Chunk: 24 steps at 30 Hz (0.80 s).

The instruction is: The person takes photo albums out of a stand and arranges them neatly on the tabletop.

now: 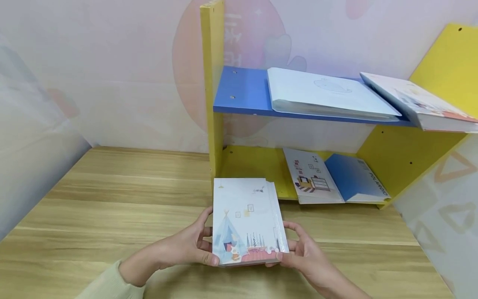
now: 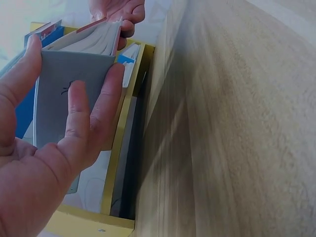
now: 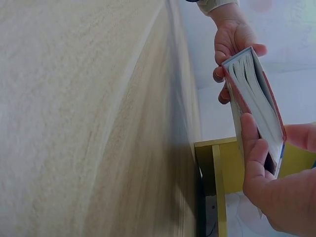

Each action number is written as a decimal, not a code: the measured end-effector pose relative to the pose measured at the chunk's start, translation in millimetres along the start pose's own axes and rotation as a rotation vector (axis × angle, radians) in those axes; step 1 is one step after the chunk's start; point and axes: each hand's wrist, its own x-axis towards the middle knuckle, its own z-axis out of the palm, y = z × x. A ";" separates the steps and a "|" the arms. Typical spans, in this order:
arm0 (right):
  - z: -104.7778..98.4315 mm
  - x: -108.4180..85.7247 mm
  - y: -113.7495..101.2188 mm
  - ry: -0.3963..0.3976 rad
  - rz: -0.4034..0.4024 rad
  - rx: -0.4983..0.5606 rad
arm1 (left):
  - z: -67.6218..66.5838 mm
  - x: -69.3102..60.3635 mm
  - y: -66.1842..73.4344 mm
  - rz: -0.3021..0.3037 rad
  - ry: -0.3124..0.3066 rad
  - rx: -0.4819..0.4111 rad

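Note:
A white photo album, its cover printed with a blue tent and a pink rug, is held above the wooden table in the head view. My left hand grips its left edge, thumb at the near corner of the cover. At the right edge my right hand pinches it, thumb on the lower corner and fingers underneath. A second cover layer shows along the right side. The left wrist view shows the grey-blue spine against my left fingers. Loose page edges face the right wrist camera.
Behind stands a yellow and blue shelf. A whale-print album and another thick album lie on its blue board. Below are an illustrated book and a blue POLAROID album. Wooden table extends left.

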 end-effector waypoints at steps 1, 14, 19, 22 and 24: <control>0.5 0.3 0.2 -0.003 0.000 0.000 | -0.3 -0.5 -0.1 0.001 -0.002 0.004; 12.5 7.3 4.5 -0.045 -0.003 0.019 | -8.1 -15.6 0.0 -0.001 -0.021 0.028; 16.5 10.2 5.3 -0.087 -0.024 -0.011 | -11.9 -19.4 -1.2 -0.007 -0.034 0.047; 18.8 12.2 5.7 -0.108 -0.035 -0.025 | -14.0 -22.4 -2.1 -0.015 -0.039 0.061; 20.2 13.3 5.9 -0.113 -0.038 -0.032 | -15.3 -24.5 -2.8 -0.017 -0.035 0.072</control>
